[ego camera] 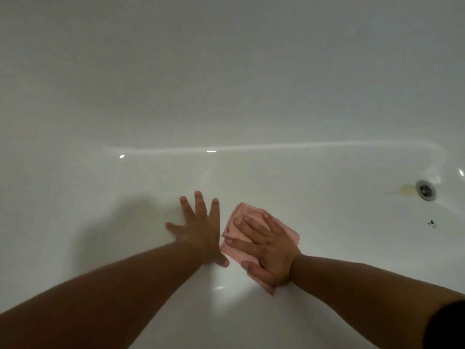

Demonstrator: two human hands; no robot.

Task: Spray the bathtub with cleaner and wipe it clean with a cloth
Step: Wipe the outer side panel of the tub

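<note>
The white bathtub (pixel 226 96) fills the whole view, its floor below and its far wall above. A folded pink cloth (pixel 240 229) lies flat on the tub floor near the middle. My right hand (pixel 266 250) presses down on the cloth with straight, spread fingers. My left hand (pixel 198 230) rests flat on the bare tub floor just left of the cloth, fingers spread. No spray bottle is in view.
A round metal drain (pixel 425 190) sits at the right, with a yellowish stain (pixel 405 189) just left of it. A few small dark specks (pixel 431 223) lie below the drain. My forearms reach in from the bottom edge.
</note>
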